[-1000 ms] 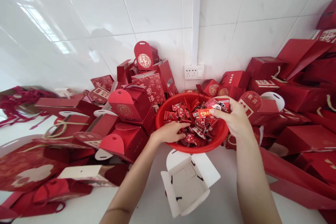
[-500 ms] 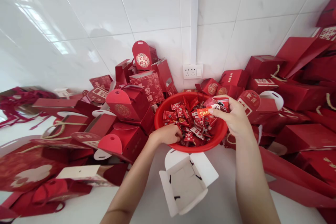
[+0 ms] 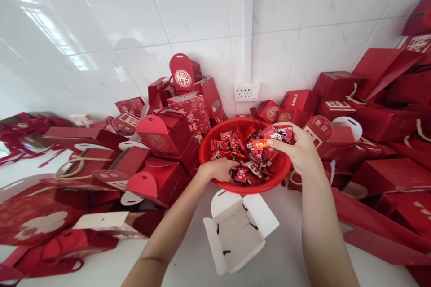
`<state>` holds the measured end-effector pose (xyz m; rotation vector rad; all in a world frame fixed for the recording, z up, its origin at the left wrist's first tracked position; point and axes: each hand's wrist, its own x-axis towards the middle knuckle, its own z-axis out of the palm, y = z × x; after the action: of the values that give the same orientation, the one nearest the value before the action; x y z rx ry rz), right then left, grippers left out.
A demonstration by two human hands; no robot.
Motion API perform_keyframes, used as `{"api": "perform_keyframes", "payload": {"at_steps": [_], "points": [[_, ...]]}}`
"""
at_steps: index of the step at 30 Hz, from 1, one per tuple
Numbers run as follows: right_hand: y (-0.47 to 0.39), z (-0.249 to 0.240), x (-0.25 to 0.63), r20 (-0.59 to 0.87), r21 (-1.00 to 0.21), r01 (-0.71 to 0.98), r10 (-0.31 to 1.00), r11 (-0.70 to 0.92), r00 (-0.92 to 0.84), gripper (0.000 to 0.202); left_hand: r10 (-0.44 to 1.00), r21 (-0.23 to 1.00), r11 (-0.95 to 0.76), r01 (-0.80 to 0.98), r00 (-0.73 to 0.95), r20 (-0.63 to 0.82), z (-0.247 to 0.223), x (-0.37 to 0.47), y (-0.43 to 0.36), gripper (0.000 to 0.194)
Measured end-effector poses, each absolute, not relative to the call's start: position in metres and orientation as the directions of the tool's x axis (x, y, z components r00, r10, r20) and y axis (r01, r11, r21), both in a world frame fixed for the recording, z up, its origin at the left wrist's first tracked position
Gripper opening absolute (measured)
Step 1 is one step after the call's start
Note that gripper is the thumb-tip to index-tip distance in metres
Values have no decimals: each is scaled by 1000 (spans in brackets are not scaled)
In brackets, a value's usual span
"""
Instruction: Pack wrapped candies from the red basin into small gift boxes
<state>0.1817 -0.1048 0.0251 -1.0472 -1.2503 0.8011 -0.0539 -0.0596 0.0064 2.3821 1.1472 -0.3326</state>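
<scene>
While the open box (image 3: 239,233) sits on the desk (image 3: 286,233) at the near side of the red bowl (image 3: 269,184), with its flaps spread wide, the person's left hand (image 3: 218,169) dips into the near left part of the bowl. Its fingertips are hidden among the wrapped sweets (image 3: 241,175), so I cannot tell if they pinch one. Over the right part of the bowl, the right hand (image 3: 301,145) has its thumb and fingers closed on a few little packets (image 3: 286,133). The packets look light, and their shiny skins may be slippery, so the edges seem a good place to pinch. They cover each other, so it is hard to count them. Sweets deep in the bowl are hidden too. Red boxes (image 3: 164,134) are piled left and right of the bowl, some cut off at the view's edge. Behind the bowl is a wall socket (image 3: 247,92).
</scene>
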Motion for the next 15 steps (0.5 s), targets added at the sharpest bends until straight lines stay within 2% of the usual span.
{"api": "perform_keyframes", "payload": {"at_steps": [4, 6, 12, 15], "points": [[-105, 26, 181, 344, -939, 66, 923, 338, 170, 42, 631, 265, -602, 753, 652, -420, 2, -51, -56, 36], [-105, 26, 181, 346, -938, 53, 923, 342, 170, 41, 616, 236, -615, 752, 645, -452, 1, -50, -55, 27], [-105, 26, 184, 360, -933, 38, 916, 359, 177, 39, 609, 158, -653, 741, 637, -472, 0, -43, -55, 27], [-105, 27, 184, 347, -938, 42, 920, 345, 182, 40, 632, 160, -627, 763, 618, -468, -1, -39, -55, 31]]}}
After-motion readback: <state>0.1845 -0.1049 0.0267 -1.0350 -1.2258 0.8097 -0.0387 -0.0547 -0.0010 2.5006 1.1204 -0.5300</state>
